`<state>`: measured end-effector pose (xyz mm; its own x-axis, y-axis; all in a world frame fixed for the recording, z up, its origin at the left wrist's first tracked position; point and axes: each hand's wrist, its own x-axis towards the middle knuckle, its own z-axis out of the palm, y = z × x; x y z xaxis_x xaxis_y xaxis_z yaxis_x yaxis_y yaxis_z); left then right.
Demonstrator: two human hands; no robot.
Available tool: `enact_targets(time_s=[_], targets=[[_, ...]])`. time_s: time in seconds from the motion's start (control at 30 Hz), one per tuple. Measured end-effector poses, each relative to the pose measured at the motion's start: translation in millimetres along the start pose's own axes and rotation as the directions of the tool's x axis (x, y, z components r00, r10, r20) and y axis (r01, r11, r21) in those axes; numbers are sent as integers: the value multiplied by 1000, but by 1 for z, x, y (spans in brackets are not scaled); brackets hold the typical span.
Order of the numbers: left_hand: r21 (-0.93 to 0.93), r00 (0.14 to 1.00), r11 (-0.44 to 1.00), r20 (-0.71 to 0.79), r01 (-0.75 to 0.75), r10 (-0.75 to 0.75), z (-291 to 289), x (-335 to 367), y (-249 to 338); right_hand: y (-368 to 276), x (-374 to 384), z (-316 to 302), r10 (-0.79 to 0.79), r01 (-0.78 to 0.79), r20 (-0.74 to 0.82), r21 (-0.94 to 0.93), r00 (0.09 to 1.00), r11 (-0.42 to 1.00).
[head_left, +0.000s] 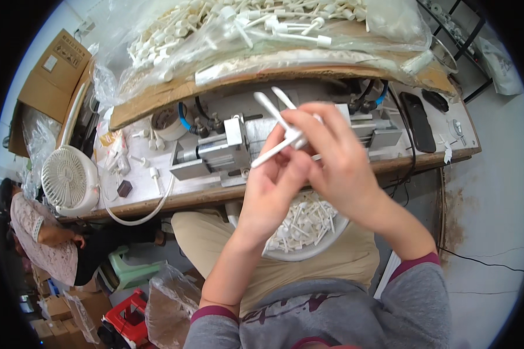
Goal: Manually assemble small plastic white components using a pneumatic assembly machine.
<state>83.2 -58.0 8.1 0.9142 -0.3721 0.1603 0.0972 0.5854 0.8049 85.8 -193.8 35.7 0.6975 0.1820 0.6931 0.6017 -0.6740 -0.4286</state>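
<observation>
My left hand (273,189) and my right hand (337,157) meet in front of a metal clamping fixture (221,151). Several white plastic sticks (269,108) poke out from between my fingers, crossing at different angles. Both hands are closed on them, fingertips close together; which stick belongs to which hand is partly hidden. Below, on my lap, a white bowl (300,254) holds many loose white plastic sticks (308,227). The fixture's middle is partly covered by my hands.
Behind the fixture, a cardboard ledge (151,110) carries a plastic bag of white capped sticks (239,26). A white fan (70,177) stands at the bench's left, a black phone (418,122) at its right. Blue hoses (184,119) reach the fixture. Another person (46,232) sits at far left.
</observation>
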Motion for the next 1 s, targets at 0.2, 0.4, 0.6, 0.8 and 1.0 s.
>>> enact_targets(time_s=[0.2,0.4,0.6,0.8,1.0], targets=[[-13,973,977,-97,211,-212,-5,-7,1,-8,-34,-10,-17,25,138,-54,990,998],[-4,954,955,-55,295,-295,-7,-18,-4,-1,-36,-18,91,-142,220,227,971,964],[-100,930,926,83,365,-358,-23,-25,-11,7,-42,-22,142,-247,287,374,947,894],[60,940,953,-193,297,-280,-26,-44,-5,16,-46,-10,-7,11,130,-27,992,1000],[440,977,896,-212,64,34,-36,-53,3,4,-39,8,-124,295,391,-415,912,861]])
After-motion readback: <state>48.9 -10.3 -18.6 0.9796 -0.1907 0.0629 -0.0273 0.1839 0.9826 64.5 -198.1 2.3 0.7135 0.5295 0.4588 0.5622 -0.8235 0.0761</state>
